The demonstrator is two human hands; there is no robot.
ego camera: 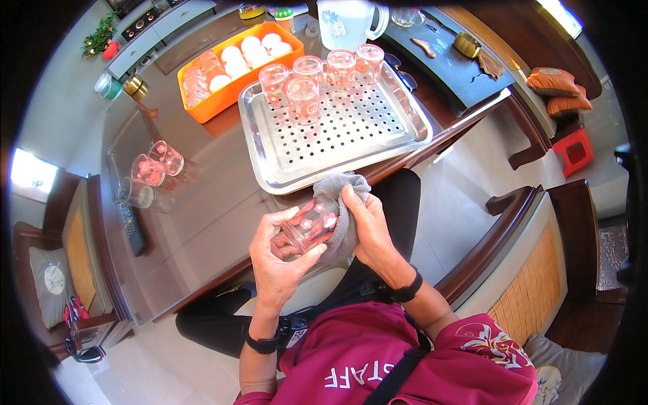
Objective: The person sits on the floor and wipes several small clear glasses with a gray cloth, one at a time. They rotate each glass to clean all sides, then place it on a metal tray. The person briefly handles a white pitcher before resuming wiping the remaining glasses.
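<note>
A clear drinking glass with a red and white flower print (pixel 315 223) lies tilted between my hands. My left hand (pixel 276 258) grips it near its rim, fingers around the mouth end. A grey cloth (pixel 345 238) is bunched in my right hand (pixel 372 228) and pressed against the glass's other end and side. Just beyond stands a perforated stainless-steel tray (pixel 334 136), with several upturned printed glasses (pixel 304 101) grouped at its far side. On the left of the table, two printed glasses (pixel 148 169) and a plain glass (pixel 136 193) stand together.
An orange bin (pixel 202 114) holds white balls or eggs and clear glasses. Behind the tray stands a plastic pitcher (pixel 341 25). A dark tea tray (pixel 455 76) lies to the right, carrying a brass-coloured cup (pixel 466 45). A remote control (pixel 131 230) rests near the table's left edge.
</note>
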